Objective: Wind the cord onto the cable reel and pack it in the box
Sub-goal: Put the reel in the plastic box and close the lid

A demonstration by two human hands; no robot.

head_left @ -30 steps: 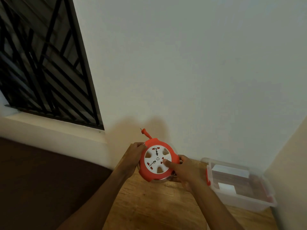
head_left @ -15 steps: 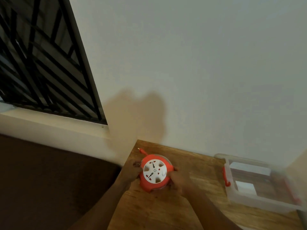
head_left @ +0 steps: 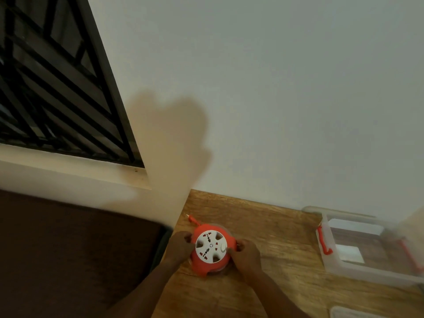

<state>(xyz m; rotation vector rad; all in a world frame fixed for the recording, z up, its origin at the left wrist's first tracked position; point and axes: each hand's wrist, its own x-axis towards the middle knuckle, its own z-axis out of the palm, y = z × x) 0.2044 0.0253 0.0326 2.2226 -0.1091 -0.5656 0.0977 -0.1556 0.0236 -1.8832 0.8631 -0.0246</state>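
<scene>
An orange cable reel [head_left: 210,263] with a white socket face lies flat on the wooden table [head_left: 263,226], near its left edge. My left hand [head_left: 180,245] grips the reel's left side. Its right side is held by my right hand [head_left: 246,254]. An orange plug end [head_left: 192,219] of the cord sticks out from the reel toward the back left. A clear plastic box [head_left: 332,266] with orange latches stands open at the right side of the table.
A white wall runs along the table's far edge. A barred window [head_left: 50,83] with a pale sill is at the left. A dark brown surface [head_left: 68,249] lies left of the table. A pale lid-like corner [head_left: 353,313] shows at the bottom right.
The reel has come down from in front of the wall to the table, still held by both hands. The camera has tilted, so the box sits farther right.
</scene>
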